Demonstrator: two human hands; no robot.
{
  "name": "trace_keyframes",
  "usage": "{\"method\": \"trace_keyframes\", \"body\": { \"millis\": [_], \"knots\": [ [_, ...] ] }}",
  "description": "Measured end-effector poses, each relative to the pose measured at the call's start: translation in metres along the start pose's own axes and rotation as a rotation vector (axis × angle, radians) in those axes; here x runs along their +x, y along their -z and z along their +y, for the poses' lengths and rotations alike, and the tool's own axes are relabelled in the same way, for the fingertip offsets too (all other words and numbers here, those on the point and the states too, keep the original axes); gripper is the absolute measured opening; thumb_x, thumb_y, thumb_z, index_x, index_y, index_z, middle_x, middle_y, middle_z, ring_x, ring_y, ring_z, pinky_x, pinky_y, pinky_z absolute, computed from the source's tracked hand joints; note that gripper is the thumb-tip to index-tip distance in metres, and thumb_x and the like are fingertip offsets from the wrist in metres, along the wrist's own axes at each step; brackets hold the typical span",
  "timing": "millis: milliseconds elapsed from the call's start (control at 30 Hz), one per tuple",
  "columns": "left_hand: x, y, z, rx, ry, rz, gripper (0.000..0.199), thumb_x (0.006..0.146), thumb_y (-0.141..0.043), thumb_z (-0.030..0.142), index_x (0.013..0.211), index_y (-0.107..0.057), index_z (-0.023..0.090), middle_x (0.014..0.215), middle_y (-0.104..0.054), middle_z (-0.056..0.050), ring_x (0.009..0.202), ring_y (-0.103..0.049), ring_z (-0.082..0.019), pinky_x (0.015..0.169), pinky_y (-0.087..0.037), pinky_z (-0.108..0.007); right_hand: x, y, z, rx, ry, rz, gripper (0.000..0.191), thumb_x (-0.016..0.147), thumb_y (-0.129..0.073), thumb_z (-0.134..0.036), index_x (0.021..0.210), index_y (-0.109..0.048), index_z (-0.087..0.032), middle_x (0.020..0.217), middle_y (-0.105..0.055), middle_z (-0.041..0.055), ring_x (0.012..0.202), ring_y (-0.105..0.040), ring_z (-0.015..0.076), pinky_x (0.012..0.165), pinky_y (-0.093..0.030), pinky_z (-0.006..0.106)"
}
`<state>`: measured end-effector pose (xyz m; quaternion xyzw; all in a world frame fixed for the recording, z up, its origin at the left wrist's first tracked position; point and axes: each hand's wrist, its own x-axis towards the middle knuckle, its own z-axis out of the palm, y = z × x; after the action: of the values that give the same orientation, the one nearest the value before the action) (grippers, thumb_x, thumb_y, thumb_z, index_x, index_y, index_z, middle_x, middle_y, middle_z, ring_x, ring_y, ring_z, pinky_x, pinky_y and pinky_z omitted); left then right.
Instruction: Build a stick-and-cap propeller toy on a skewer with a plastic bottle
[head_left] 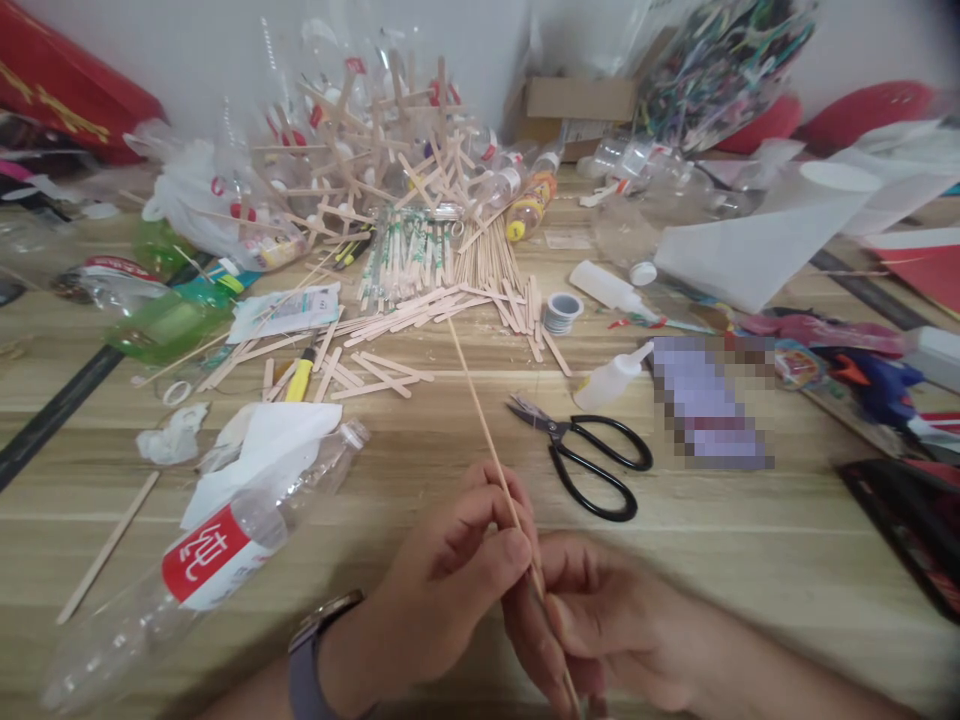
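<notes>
A long thin wooden skewer (480,410) slants from the middle of the table down to the bottom edge of the head view. My left hand (465,560), with a watch on its wrist, pinches the skewer between thumb and fingers. Lower down, my right hand (600,610) is closed on the same skewer, touching the left hand. Black-handled scissors (559,430) lie with blades apart just beyond my right hand. To the left rests a clear plastic bottle (262,530) with a red and white label.
Craft sticks (375,375) and a bundle of skewers (487,255) lie farther back. A white glue bottle (609,380), a small grey cup (562,313) and a yellow cutter (301,375) are nearby. Stick frames and bottles crowd the back; a white paper cone (750,240) is at right.
</notes>
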<state>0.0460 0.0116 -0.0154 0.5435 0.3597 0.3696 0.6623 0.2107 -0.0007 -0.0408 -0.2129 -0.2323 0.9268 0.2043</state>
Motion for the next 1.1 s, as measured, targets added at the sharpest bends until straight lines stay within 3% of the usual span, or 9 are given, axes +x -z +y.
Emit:
{"method": "trace_keyframes", "body": {
  "millis": [233, 467, 600, 833, 1100],
  "knots": [
    [-0.002, 0.005, -0.003, 0.063, 0.006, 0.029, 0.035, 0.093, -0.049, 0.045, 0.070, -0.054, 0.019, 0.093, -0.050, -0.004, 0.092, -0.049, -0.018, 0.088, -0.040, -0.031, 0.002, -0.001, -0.009, -0.156, 0.092, 0.044, 0.042, 0.076, -0.073, -0.051, 0.074, -0.067, -0.010, 0.061, -0.062, 0.0012, 0.045, -0.044, 0.0033, 0.042, -0.028, 0.016],
    [0.000, 0.010, 0.000, 0.070, -0.015, 0.047, 0.035, 0.095, -0.045, 0.043, 0.069, -0.051, 0.019, 0.087, -0.047, -0.003, 0.090, -0.048, -0.017, 0.078, -0.043, -0.027, 0.000, 0.003, -0.017, -0.461, 0.234, 0.186, 0.042, 0.088, -0.057, -0.053, 0.082, -0.067, -0.012, 0.064, -0.056, -0.0006, 0.051, -0.041, 0.0064, 0.050, -0.029, 0.022],
    [0.001, 0.012, 0.003, 0.181, -0.049, 0.106, 0.032, 0.096, -0.042, 0.036, 0.069, -0.050, 0.019, 0.090, -0.048, -0.003, 0.092, -0.047, -0.017, 0.083, -0.042, -0.027, 0.001, 0.003, -0.021, -0.543, 0.267, 0.227, 0.038, 0.088, -0.058, -0.051, 0.083, -0.066, -0.014, 0.063, -0.050, -0.0028, 0.056, -0.043, 0.0086, 0.055, -0.033, 0.024],
    [-0.001, 0.013, 0.005, 0.400, -0.056, 0.201, 0.027, 0.096, -0.040, 0.035, 0.076, -0.049, 0.020, 0.099, -0.049, -0.005, 0.095, -0.048, -0.018, 0.080, -0.041, -0.027, -0.003, 0.008, -0.026, -0.660, 0.344, 0.318, 0.032, 0.086, -0.062, -0.050, 0.089, -0.069, -0.018, 0.084, -0.062, 0.0025, 0.067, -0.049, 0.0107, 0.064, -0.039, 0.026],
    [-0.004, 0.009, 0.009, 0.612, -0.151, 0.265, 0.021, 0.096, -0.039, 0.026, 0.081, -0.052, 0.020, 0.102, -0.051, -0.006, 0.101, -0.048, -0.019, 0.089, -0.038, -0.030, -0.008, 0.009, -0.034, -0.738, 0.359, 0.362, 0.036, 0.086, -0.061, -0.051, 0.085, -0.070, -0.017, 0.079, -0.064, 0.0037, 0.069, -0.051, 0.0128, 0.066, -0.041, 0.027]
  ]
}}
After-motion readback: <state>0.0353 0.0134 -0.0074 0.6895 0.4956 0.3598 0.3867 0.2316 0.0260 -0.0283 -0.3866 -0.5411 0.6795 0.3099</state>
